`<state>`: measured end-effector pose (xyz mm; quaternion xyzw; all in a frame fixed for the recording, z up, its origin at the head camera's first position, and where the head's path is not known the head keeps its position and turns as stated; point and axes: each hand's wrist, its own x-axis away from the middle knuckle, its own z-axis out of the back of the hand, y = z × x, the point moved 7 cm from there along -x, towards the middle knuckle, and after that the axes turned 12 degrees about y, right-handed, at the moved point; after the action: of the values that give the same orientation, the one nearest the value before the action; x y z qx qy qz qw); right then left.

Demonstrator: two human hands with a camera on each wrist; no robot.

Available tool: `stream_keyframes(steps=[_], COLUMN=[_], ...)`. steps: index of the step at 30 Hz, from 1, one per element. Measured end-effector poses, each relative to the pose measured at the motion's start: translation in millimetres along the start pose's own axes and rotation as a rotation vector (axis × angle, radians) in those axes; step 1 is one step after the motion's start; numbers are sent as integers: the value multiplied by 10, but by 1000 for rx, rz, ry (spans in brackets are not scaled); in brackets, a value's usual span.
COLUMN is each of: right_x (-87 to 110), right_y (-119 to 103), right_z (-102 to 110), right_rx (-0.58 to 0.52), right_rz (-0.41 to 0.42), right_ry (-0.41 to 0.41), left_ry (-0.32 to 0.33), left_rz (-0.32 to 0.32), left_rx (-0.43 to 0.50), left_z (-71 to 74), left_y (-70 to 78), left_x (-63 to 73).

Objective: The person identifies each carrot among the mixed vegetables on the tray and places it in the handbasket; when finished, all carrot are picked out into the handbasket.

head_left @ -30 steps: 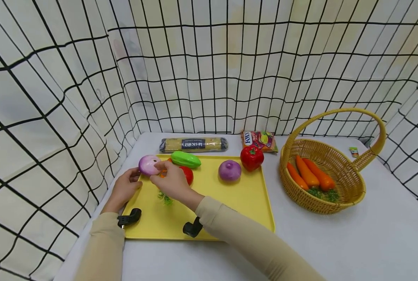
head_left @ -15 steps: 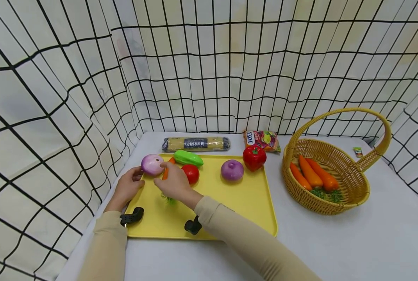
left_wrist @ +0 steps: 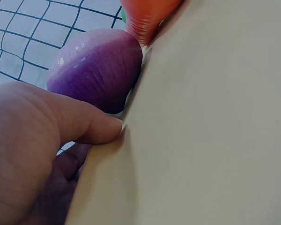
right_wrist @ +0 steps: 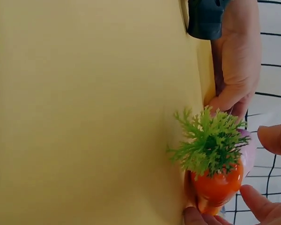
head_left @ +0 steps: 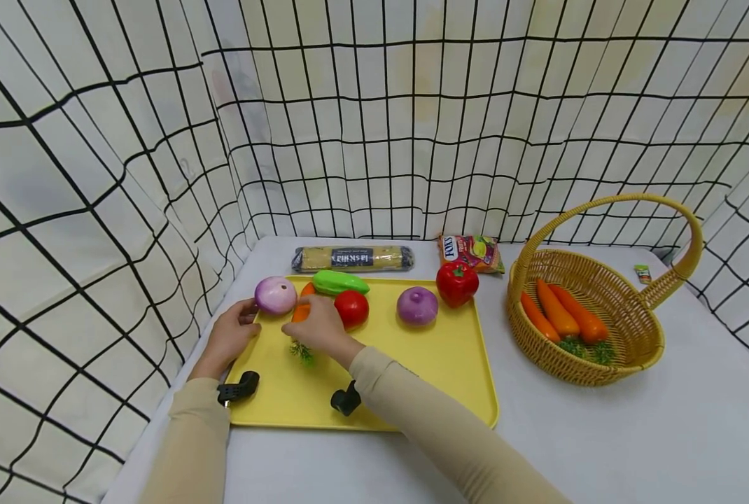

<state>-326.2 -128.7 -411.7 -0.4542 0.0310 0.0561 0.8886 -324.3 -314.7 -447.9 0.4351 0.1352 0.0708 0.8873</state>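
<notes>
My left hand (head_left: 229, 336) pinches the left edge of the yellow tray (head_left: 425, 378), thumb on its inner face and fingers outside, as the left wrist view shows. Just beyond it lies a pale purple onion (head_left: 276, 295). Over a toy carrot (head_left: 300, 313) with a green leafy top (right_wrist: 208, 143) is my right hand (head_left: 320, 325). In the right wrist view its fingertips (right_wrist: 255, 199) lie at the carrot's sides, while the thumb stands apart from it. A tomato (head_left: 352, 309) and a green cucumber-like vegetable (head_left: 341, 283) lie beside this hand.
A darker purple onion (head_left: 417, 306) and a red bell pepper (head_left: 457, 283) lie on the tray's right. Behind are a pasta packet (head_left: 353, 258) and a sweets bag (head_left: 472, 253). A wicker basket (head_left: 589, 374) holds several carrots. Black-grid netting (head_left: 374, 126) surrounds the table.
My right hand has drawn away from the pale onion towards me and right, down to the carrot. The tomato has shifted slightly right. My left hand stays at the tray edge.
</notes>
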Motion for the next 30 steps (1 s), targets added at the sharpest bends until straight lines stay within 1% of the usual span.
stream_keyframes(steps=[3, 8, 17, 20, 23, 30], right_x=[-30, -66, -80, -79, -77, -18], right_y=[43, 105, 181, 187, 180, 208], right_z=[14, -3, -13, 15, 57, 198], right_rx=[-18, 2, 45, 53, 26, -85], right_rz=[-38, -77, -109, -122, -129, -153], right_ry=[24, 49, 132, 153, 181, 264], left_ry=[2, 5, 2, 3, 3, 0], left_rz=[-1, 3, 38, 34, 26, 28], left_rx=[2, -3, -4, -3, -4, -7], left_z=[0, 4, -24, -30, -25, -15], left_y=[1, 2, -9, -17, -20, -18], left_x=[-7, -12, -7, -12, -17, -13])
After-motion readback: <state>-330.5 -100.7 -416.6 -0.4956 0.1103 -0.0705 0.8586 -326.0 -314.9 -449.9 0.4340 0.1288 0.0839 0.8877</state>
